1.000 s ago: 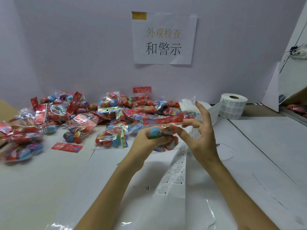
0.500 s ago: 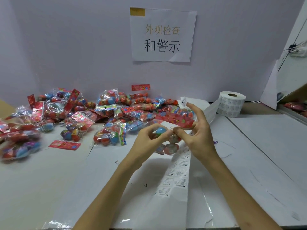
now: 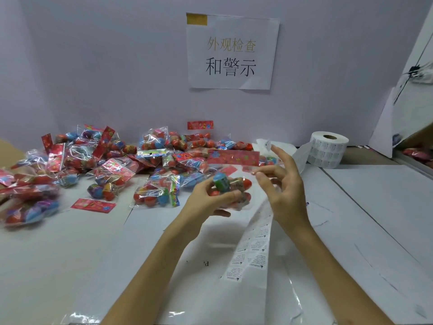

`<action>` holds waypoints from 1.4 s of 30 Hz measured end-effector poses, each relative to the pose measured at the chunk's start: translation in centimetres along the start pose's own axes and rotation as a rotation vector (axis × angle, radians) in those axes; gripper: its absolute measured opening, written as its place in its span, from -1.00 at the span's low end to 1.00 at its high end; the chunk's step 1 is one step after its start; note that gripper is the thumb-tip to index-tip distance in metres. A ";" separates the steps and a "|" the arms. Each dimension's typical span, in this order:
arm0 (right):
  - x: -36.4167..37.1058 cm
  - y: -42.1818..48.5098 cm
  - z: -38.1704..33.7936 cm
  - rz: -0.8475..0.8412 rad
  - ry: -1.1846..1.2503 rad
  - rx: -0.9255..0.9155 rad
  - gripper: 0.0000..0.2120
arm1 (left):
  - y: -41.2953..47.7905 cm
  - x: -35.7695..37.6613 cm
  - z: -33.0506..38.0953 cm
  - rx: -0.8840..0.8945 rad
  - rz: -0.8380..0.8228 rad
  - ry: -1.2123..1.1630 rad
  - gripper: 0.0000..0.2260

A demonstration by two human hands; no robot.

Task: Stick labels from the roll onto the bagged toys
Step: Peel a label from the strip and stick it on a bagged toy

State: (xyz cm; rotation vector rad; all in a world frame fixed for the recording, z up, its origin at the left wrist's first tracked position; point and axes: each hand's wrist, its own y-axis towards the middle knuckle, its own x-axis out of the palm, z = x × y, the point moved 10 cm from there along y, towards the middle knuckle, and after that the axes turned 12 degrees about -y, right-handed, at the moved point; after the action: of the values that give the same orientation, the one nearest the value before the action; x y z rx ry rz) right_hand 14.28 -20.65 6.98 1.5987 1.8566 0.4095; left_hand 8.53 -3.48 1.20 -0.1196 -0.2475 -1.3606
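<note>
Left-edge bags (image 3: 28, 209) blurred, cropped; label strip (image 3: 253, 252) print mostly illegible; right-edge red items (image 3: 417, 153) possibly toys.

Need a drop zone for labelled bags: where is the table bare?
Bare: near-left table, in front of the pile of bagged toys; right side, between label roll and near edge. Crowded: back-left pile, centre around the label strip.
</note>
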 end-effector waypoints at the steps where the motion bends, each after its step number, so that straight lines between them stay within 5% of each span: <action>1: -0.5 0.1 -0.1 0.032 0.008 -0.004 -0.48 | -0.1 -0.4 0.2 -0.004 0.034 -0.067 -0.47; 6: -1.8 1.5 -0.7 0.039 0.234 0.053 -0.65 | -0.2 -1.2 0.8 -0.010 0.061 -0.403 -0.54; 16: 7.2 1.1 -1.7 -0.532 0.779 0.428 -0.56 | -0.5 -1.7 1.9 0.079 0.069 -0.566 -0.59; 28: 9.6 -1.9 -1.2 -0.655 0.678 0.447 -0.61 | -0.5 -2.3 2.6 0.123 0.129 -0.611 -0.63; 42: 9.0 -1.6 -1.1 -0.610 0.477 0.351 -0.66 | -0.4 -2.5 2.5 0.132 0.153 -0.665 -0.62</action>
State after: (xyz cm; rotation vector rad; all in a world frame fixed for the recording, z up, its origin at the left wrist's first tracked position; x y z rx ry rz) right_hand 11.88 -12.10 4.40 1.0939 2.7814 0.2022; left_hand 7.42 -0.62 3.01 -0.4726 -0.8658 -1.1128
